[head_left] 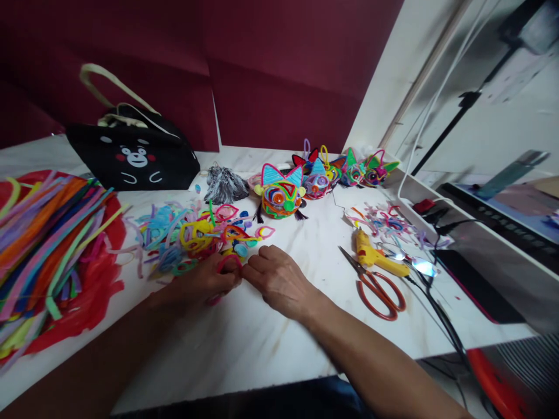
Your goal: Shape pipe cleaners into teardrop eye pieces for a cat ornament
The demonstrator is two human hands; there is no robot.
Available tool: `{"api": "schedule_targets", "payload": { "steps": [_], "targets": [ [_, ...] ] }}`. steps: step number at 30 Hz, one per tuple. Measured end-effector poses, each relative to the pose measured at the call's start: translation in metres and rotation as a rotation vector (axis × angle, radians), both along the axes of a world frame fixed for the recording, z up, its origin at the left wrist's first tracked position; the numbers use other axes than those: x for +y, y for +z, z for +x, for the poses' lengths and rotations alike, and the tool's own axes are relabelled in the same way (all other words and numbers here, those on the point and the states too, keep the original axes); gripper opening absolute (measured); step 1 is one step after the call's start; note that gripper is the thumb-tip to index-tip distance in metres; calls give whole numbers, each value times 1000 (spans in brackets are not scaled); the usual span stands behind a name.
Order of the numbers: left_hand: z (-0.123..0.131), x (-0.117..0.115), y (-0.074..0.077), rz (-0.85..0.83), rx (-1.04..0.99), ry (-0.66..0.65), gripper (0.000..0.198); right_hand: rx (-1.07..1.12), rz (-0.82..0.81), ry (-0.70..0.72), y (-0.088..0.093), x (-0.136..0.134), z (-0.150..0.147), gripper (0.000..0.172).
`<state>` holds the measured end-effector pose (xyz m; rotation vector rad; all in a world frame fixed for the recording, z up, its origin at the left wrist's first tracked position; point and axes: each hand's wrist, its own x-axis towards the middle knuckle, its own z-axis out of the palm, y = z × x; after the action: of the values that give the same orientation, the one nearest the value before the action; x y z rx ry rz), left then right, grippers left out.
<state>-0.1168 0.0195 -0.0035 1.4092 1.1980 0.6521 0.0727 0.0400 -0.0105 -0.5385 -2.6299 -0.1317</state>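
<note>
Close together over the front middle of the white table are my two hands. My left hand (218, 278) is closed on a pink-red pipe cleaner (230, 259), bent in a loop above the fingers. Against it, my right hand (276, 278) is pinched at the side of that loop, its fingertips partly hidden behind the knuckles. Just beyond lies a heap of shaped pipe cleaner pieces (196, 235) in yellow, blue, pink and green. Behind my right hand stands a colourful cat-eared pipe cleaner head (280, 195) with dark tassels.
Straight pipe cleaners (48, 238) lie on red plastic at left, before a black bag (135, 154). Grey tassels (225, 185) and more cat heads (360, 167) line the back. Orange-handled scissors (378, 288), a yellow glue gun (375, 256), scraps (388, 224) and cables are at right.
</note>
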Motion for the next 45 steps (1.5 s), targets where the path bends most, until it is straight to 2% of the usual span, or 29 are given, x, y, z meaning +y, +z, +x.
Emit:
{"api": "schedule_targets", "payload": {
  "steps": [11, 21, 27, 30, 33, 35, 40, 42, 45],
  "targets": [
    [-3, -1, -7, -137, -225, -2, 28, 32, 73, -3, 6, -2, 0, 20],
    [-3, 1, -3, -158, -220, -50, 32, 54, 84, -2, 6, -2, -1, 20],
    [-1, 0, -3, -143, -294, -63, 33, 101, 100, -24, 3, -1, 0, 23],
    [0, 1, -11, -75, -206, -10, 35, 130, 87, -83, 1, 2, 2, 25],
    [-1, 5, -19, -24, -64, 159, 40, 117, 56, -137, 0, 6, 5, 27],
    [-2, 8, -21, 29, -5, 225, 41, 91, 39, -153, -1, 8, 5, 26],
    [-4, 9, -16, 346, 212, 172, 36, 53, 38, -123, -3, 6, 3, 18],
    [-2, 6, -14, 439, 255, 224, 39, 65, 44, -121, -2, 3, 2, 18],
    [2, 1, -12, 491, 256, 350, 42, 87, 63, -127, -2, -2, -1, 21]
  ]
}}
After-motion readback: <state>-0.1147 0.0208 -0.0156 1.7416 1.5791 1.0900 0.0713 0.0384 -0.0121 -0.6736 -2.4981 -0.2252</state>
